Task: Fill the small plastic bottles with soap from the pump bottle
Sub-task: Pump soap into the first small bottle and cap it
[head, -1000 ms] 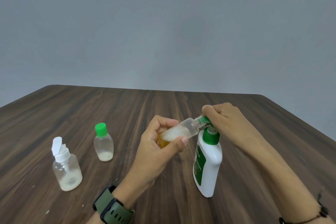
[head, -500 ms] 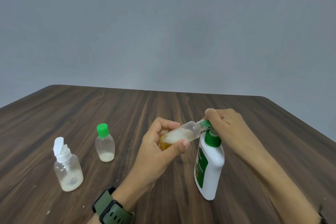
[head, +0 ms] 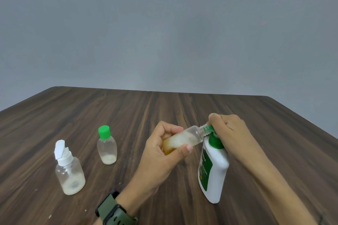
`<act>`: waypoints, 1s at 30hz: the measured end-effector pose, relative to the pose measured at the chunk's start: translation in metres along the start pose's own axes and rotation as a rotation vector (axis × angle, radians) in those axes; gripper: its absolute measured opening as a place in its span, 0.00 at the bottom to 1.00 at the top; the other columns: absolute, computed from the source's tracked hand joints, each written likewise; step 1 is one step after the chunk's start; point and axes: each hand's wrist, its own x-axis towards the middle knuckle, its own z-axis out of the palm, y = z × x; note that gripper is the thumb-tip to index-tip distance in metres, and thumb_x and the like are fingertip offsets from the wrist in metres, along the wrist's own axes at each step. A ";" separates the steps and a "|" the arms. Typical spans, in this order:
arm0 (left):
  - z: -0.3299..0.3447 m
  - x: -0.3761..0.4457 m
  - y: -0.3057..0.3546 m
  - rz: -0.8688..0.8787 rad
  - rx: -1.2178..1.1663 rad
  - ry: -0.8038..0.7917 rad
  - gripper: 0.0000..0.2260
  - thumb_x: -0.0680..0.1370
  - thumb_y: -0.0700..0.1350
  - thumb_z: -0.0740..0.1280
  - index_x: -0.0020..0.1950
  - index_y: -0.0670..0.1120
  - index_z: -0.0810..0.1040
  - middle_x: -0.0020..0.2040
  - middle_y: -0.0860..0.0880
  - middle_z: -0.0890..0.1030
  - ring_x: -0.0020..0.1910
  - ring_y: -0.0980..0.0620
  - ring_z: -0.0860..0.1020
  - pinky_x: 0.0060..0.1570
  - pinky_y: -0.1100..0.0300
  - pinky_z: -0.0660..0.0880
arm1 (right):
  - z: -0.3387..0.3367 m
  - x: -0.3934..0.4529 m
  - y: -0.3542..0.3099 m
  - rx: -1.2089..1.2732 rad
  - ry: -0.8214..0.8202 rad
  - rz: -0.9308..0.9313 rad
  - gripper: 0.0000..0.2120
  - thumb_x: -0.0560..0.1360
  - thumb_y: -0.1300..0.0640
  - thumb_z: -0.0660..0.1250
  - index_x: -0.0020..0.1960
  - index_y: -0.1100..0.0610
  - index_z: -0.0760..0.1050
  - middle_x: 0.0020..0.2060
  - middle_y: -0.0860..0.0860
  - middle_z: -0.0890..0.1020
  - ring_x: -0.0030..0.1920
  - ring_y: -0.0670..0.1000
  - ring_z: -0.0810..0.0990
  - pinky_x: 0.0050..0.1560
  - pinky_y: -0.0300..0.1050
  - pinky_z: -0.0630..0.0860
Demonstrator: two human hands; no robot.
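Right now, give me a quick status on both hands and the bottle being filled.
Left hand grips tilted small bottle, neck at pump nozzle. Right hand presses on pump bottle. Nothing in the way.

White pump bottle [head: 215, 168] with green label; dark wood-grain table [head: 91, 115].

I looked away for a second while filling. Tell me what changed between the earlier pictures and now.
Very little. The right hand has pushed slightly lower on the pump head, and the pump bottle seems a touch nearer. The left hand still grips the tilted small bottle with its neck at the nozzle. The green-capped bottle and white flip-cap bottle have not moved.
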 end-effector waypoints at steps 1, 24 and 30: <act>0.000 0.000 0.000 -0.003 -0.005 0.003 0.15 0.62 0.52 0.74 0.45 0.54 0.76 0.42 0.57 0.80 0.38 0.58 0.78 0.35 0.64 0.78 | -0.001 0.001 0.000 0.003 0.001 0.001 0.20 0.78 0.58 0.54 0.28 0.59 0.63 0.25 0.54 0.66 0.28 0.49 0.62 0.25 0.35 0.58; -0.002 0.000 0.001 0.011 -0.028 0.011 0.13 0.64 0.48 0.75 0.44 0.57 0.77 0.41 0.58 0.80 0.38 0.61 0.78 0.35 0.67 0.77 | -0.003 0.004 -0.007 0.045 -0.044 -0.023 0.21 0.78 0.57 0.54 0.26 0.55 0.59 0.25 0.53 0.65 0.29 0.50 0.62 0.29 0.41 0.58; 0.000 0.000 0.002 0.013 -0.032 0.014 0.13 0.62 0.52 0.74 0.44 0.59 0.77 0.43 0.57 0.80 0.40 0.58 0.79 0.37 0.64 0.79 | -0.010 0.007 -0.012 -0.020 -0.030 -0.066 0.21 0.77 0.56 0.56 0.25 0.56 0.62 0.20 0.48 0.64 0.21 0.45 0.59 0.20 0.30 0.59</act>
